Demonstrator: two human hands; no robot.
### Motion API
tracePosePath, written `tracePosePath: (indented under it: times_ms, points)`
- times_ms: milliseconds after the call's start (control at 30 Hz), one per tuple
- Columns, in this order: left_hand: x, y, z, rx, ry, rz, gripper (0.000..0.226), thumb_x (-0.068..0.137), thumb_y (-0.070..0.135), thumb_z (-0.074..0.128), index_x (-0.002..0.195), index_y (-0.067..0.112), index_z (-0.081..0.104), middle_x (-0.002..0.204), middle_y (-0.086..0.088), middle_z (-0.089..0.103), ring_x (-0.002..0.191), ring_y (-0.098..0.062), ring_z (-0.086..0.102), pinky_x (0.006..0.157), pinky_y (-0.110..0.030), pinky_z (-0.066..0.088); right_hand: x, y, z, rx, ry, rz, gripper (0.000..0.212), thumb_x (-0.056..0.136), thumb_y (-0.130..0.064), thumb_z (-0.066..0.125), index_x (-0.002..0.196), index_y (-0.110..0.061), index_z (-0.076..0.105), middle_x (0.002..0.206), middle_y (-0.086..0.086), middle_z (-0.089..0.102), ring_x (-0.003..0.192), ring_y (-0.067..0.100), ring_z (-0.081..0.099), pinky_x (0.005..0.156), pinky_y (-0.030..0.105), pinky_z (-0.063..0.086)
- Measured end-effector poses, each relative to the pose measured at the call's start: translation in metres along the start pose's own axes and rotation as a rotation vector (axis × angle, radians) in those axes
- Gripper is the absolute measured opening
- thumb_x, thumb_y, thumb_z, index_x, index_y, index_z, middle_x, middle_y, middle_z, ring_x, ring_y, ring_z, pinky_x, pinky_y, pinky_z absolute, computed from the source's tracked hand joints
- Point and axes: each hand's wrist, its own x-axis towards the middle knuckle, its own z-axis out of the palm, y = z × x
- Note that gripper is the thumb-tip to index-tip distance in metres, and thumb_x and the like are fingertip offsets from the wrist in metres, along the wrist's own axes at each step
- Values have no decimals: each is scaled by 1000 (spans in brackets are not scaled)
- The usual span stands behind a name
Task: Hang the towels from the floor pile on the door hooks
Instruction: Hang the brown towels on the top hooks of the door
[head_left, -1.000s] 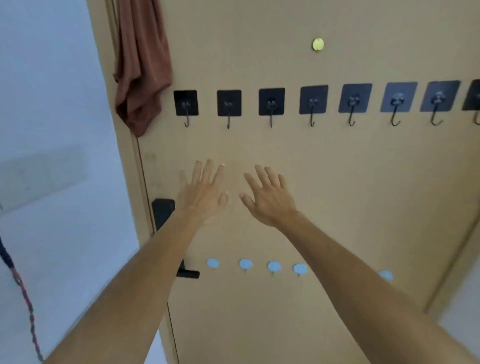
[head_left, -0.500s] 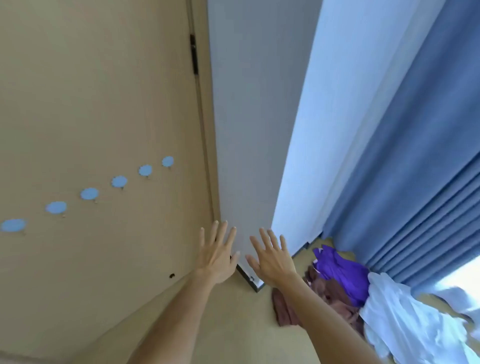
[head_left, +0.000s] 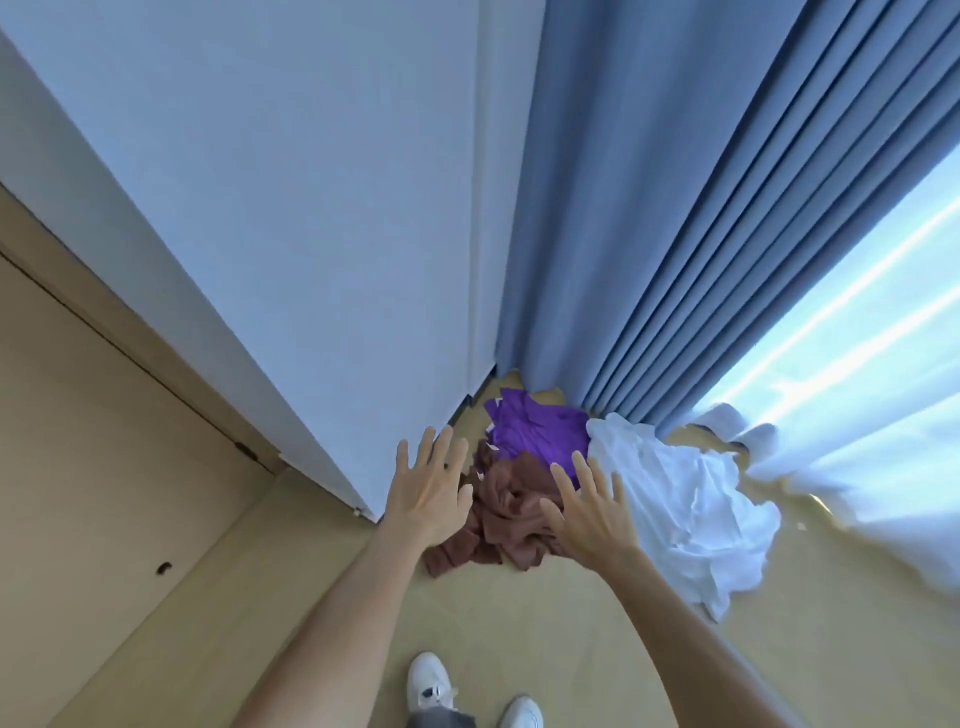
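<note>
A pile of towels lies on the floor in the corner: a brown towel (head_left: 506, 512) crumpled in front, a purple towel (head_left: 537, 430) behind it, and a white towel (head_left: 680, 506) spread to the right. My left hand (head_left: 431, 491) hovers over the pile's left edge with fingers spread, holding nothing. My right hand (head_left: 589, 514) hovers above the brown towel, fingers straight and apart, also holding nothing. The beige door (head_left: 78, 467) shows at the left; its hooks are out of view.
A white wall panel (head_left: 285, 234) rises behind the pile. Blue curtains (head_left: 675, 208) hang to the floor beside a bright window (head_left: 857, 364). A sheer white curtain (head_left: 883, 493) trails on the beige floor (head_left: 571, 623). My white shoes (head_left: 431, 680) stand below.
The view has swung from the door hooks down and right to the floor pile. Both hands stayed outstretched and open and now reach over the towels.
</note>
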Motion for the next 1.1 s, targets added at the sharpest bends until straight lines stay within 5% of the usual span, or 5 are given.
tracePosePath:
  times_ms: [467, 900, 1100]
  points:
    - [193, 15, 216, -1, -190, 95, 63, 98, 36, 34, 152, 14, 11, 160, -9, 4, 148, -28, 3, 117, -52, 10, 130, 60, 246, -16, -99, -7, 49, 78, -43, 38, 102, -13, 68, 114, 19, 65, 104, 36, 63, 82, 52, 51]
    - [371, -7, 520, 49, -278, 65, 62, 100, 36, 31, 153, 14, 8, 161, -9, 1, 148, -28, -1, 118, -52, 7, 289, 48, 594, -85, -189, -210, 51, 46, -39, 88, 86, -12, 71, 117, 16, 64, 107, 35, 62, 82, 53, 51]
    - [382, -13, 565, 73, -304, 43, 61, 99, 37, 32, 152, 13, 11, 160, -9, 2, 147, -29, 1, 118, -53, 10, 305, 42, 641, -140, -129, -284, 27, 52, -21, 85, 71, -12, 68, 106, 13, 66, 98, 32, 64, 80, 48, 53]
